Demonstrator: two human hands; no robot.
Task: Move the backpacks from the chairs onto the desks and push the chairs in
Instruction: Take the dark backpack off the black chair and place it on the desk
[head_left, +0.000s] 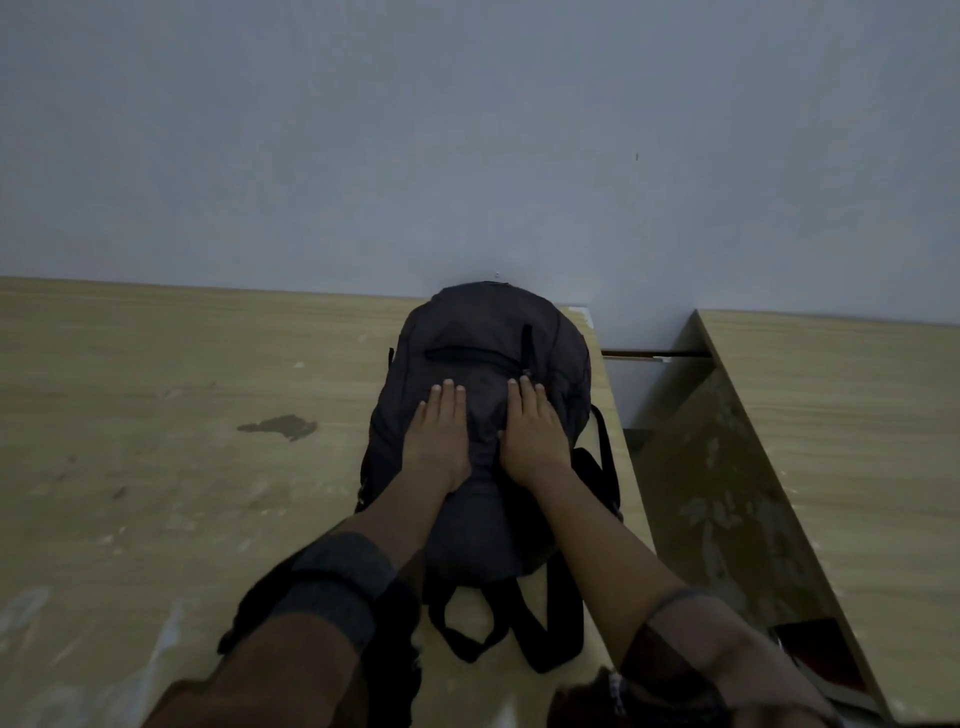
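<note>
**Dark backpack flat on the worktop, both hands pressing**

Dark grey fabric backpack lies on the pale wood-grain worktop, its long axis running six to twelve o'clock, top against the wall. Left hand and right hand rest flat on it with fingers straight, gripping nothing, equally near. One backpack shows; a second worktop stands at three o'clock. No chair is visible.

text: none readable | labels: none | backpack: no legible brand or number
</note>
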